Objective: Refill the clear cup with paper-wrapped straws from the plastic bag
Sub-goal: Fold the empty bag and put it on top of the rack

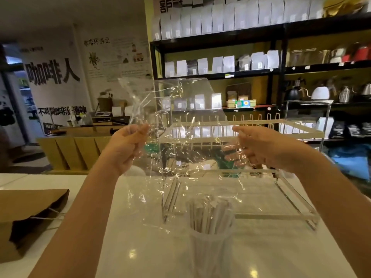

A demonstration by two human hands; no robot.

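Note:
I hold a clear, crinkled plastic bag [176,125] stretched out in the air above the white counter. My left hand [130,145] pinches its left edge and my right hand [259,145] grips its right edge. No straws show inside the bag. Below it, near the counter's front, stands the clear cup [208,249], packed with several white paper-wrapped straws [210,215] standing upright. The bag's lower edge hangs just above the straw tips.
A clear acrylic rack with white bars [281,215] stands on the white counter [140,247] right behind the cup. A brown paper bag [30,213] with string handles lies at the left. Black shelves [261,33] with white pouches and kettles fill the background.

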